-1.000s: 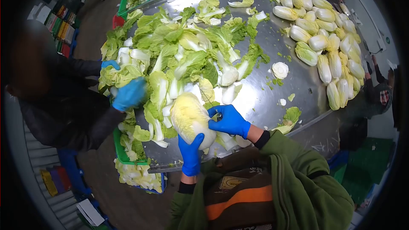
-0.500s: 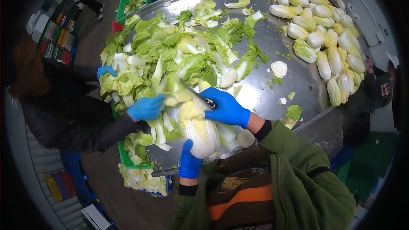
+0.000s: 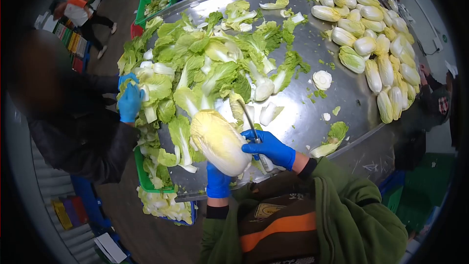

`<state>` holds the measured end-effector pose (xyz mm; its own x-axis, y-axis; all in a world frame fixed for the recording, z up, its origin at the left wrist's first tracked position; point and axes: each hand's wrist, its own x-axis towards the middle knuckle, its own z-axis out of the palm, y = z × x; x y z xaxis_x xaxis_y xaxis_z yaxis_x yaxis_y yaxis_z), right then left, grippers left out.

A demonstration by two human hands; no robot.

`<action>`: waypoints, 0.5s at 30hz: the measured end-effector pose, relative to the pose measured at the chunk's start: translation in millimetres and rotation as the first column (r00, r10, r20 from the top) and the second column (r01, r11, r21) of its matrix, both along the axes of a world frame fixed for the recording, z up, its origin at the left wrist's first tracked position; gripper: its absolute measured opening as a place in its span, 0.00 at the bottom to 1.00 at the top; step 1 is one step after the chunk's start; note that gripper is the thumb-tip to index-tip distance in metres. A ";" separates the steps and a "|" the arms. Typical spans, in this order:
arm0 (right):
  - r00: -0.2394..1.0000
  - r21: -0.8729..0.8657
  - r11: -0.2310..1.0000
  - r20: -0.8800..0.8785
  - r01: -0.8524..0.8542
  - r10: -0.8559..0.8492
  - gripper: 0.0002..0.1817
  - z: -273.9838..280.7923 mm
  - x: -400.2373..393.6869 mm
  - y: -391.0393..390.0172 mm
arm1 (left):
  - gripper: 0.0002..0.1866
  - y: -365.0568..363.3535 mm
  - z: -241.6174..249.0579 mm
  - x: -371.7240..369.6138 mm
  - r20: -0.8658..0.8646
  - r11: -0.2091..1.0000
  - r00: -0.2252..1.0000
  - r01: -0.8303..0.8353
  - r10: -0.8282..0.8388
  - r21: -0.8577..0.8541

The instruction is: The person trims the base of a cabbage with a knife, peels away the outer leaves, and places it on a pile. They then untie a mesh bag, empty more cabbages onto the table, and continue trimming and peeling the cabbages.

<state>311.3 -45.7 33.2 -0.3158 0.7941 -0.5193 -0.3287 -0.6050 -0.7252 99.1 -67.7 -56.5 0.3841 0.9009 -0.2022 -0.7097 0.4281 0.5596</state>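
A pale Chinese cabbage [image 3: 220, 142] is tilted over the near edge of the metal table, its yellow top pointing up and left. My left hand [image 3: 218, 182], in a blue glove, supports it from below; the cabbage hides most of its fingers. In my gloved right hand [image 3: 273, 149] is a knife [image 3: 249, 116], its blade angled up and away with the white handle end below my palm. That hand's fingertips are close against the cabbage's right side. Loose cabbage leaves [image 3: 215, 76] lie just beyond the cabbage.
Whole cabbages [image 3: 364, 44] are heaped on the table's [image 3: 337, 98] far right. At left, a co-worker's gloved hands [image 3: 129, 102] are on the leaf pile. Green crates [image 3: 141, 176] stand along the left edge. A cut cabbage base [image 3: 322, 80] lies mid-table.
My right hand and the knife have moved right and down, off the cabbage's top. The cabbage has tilted left. The co-worker's nearer hand has drawn back to the leaf pile.
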 end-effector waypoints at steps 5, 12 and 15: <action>0.971 0.283 0.957 0.205 0.064 -0.126 0.26 -18.5 -5.0 2.8 | 0.46 18.7 51.7 9.7 -0.310 0.990 0.941 -0.141 0.137 0.008; 0.965 0.294 0.956 0.246 0.014 -0.090 0.26 -4.6 -5.7 10.1 | 0.46 1.2 21.0 0.8 -0.171 0.961 0.971 -0.197 0.164 -0.196; 0.965 0.185 0.978 0.257 -0.100 0.050 0.26 -5.1 4.6 16.7 | 0.44 -1.4 33.3 8.6 -0.149 0.968 0.974 -0.195 0.172 -0.159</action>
